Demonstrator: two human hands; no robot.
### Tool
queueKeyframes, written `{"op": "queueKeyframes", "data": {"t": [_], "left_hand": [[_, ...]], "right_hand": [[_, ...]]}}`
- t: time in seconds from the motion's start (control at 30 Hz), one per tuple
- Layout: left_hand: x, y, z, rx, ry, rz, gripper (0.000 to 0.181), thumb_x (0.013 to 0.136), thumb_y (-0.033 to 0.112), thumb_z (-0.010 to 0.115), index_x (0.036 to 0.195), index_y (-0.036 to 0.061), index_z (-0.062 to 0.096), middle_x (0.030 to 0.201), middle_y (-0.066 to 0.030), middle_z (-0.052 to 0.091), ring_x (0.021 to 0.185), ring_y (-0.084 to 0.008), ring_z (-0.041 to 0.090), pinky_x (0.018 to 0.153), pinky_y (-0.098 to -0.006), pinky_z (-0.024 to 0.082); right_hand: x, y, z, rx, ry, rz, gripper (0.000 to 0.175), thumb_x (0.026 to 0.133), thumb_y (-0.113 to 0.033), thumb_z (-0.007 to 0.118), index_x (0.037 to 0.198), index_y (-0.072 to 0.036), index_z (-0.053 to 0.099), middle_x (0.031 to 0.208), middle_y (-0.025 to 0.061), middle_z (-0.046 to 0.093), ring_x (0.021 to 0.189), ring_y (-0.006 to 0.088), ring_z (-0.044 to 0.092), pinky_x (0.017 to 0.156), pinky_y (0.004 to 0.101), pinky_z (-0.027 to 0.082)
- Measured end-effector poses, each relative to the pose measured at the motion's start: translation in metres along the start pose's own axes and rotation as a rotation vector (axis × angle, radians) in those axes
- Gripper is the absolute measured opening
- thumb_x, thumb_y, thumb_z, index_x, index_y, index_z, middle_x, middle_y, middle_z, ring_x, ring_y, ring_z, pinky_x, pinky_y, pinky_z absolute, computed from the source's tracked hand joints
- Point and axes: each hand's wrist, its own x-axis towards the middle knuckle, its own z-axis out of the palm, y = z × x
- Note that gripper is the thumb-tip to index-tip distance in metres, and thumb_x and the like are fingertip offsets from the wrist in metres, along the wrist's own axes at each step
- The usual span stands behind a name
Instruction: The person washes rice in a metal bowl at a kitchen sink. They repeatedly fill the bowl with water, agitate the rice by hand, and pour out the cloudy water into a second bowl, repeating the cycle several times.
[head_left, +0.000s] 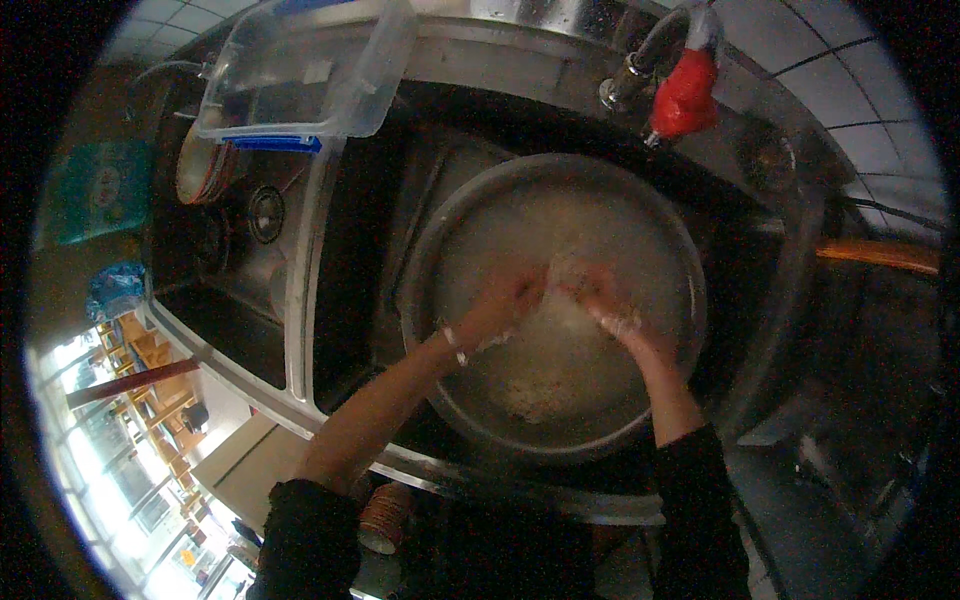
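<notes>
A large round metal basin (435, 225) stands in the right sink bowl, holding cloudy, whitish liquid (495, 217). Pale, grain-like matter (536, 394) shows through it near the front; its exact kind is unclear. Both my hands are in the middle of the basin, close together and blurred. My left hand (521, 289) comes in from the lower left, its fingers partly hidden. Opposite it, my right hand (600, 292) has its fingers bent inward around a pale, blurred patch. Whitish bits cling to both wrists. Whether either hand grips anything is not clear.
A metal divider (304, 277) separates the two sink bowls. A clear plastic box (300, 82) with blue latches rests over the left one, above stacked bowls (199, 169) and a drain (265, 214). Behind the basin hangs a tap wrapped in red material (684, 94).
</notes>
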Motion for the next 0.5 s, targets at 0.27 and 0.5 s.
{"op": "queueKeyframes", "data": {"t": [0.27,0.5], "left_hand": [[-0.086,0.033,0.047,1.189,0.144,0.206,0.068,0.075,0.029,0.081,0.131,0.0049,0.05,0.131,-0.0183,0.052,0.127,-0.0378,0.046,0.109,-0.0531,0.034],[-0.077,-0.01,0.06,1.452,0.218,-0.006,0.084,0.072,0.034,0.083,0.141,0.0059,0.046,0.139,-0.0182,0.048,0.133,-0.0376,0.043,0.11,-0.0574,0.033]], "right_hand": [[-0.088,-0.071,0.046,-1.085,-0.107,-0.182,0.093,0.076,-0.029,0.082,0.152,-0.017,0.03,0.154,0.0173,0.033,0.136,0.0457,0.038,0.107,0.0511,0.04],[-0.036,0.024,0.027,-0.666,-0.366,0.08,0.067,0.084,-0.036,0.07,0.144,-0.015,0.048,0.146,0.0149,0.046,0.131,0.0373,0.047,0.108,0.0542,0.038]]}}
